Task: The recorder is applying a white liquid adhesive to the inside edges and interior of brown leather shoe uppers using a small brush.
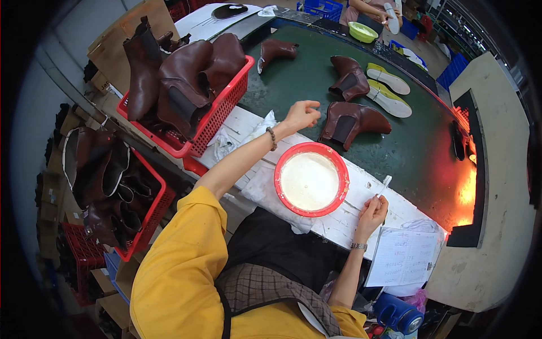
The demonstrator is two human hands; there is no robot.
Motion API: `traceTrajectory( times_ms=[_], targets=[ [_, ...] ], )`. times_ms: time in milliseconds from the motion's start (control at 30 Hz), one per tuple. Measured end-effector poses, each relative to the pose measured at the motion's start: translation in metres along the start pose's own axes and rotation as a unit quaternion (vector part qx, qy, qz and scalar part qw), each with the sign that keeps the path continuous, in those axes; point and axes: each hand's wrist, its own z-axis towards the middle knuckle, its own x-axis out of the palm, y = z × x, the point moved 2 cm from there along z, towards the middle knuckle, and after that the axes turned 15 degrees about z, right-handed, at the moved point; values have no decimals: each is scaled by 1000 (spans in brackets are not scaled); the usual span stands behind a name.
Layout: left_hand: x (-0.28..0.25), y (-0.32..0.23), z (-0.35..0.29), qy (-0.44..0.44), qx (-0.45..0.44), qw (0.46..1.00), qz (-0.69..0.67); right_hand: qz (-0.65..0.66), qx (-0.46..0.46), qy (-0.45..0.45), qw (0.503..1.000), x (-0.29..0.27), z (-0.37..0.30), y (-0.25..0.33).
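My left hand (pixel 302 116) reaches over the near edge of the green conveyor belt, its fingers loosely bent and apart, with nothing visible in them. Just right of it a dark brown ankle boot (pixel 354 124) lies on its side. My right hand (pixel 371 216) is closed round a small white brush (pixel 385 183), head up, above the white ledge. Between my hands stands a red-rimmed bowl (pixel 310 179) of creamy white liquid. Farther along the belt lie a second boot (pixel 349 77), a third boot (pixel 278 53) and two pale soles with yellow-green edges (pixel 389 98).
Red baskets of brown boots (pixel 223 104) stand at my left, one lower (pixel 149 220). A glowing heater opening (pixel 466 186) is at the belt's right end. A written notebook (pixel 401 257) and blue flask (pixel 398 313) sit near my right arm. Across the belt, a person holds a sole (pixel 391 18).
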Motion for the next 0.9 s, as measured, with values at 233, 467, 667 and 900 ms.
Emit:
traceTrajectory(
  times_ms=[233, 467, 667, 900],
  targets=[
    [-118, 68, 61, -441, -44, 882, 158, -5, 6, -6, 1000, 17, -4, -3],
    [-172, 118, 130, -554, -61, 798, 229, -2, 32, -23, 999, 17, -8, 1],
    [-155, 120, 183, -516, -122, 825, 197, -29, 39, -44, 998, 10, -8, 6],
    [-183, 98, 203, -469, -132, 834, 260, -21, 51, -52, 997, 16, -7, 6]
  ],
)
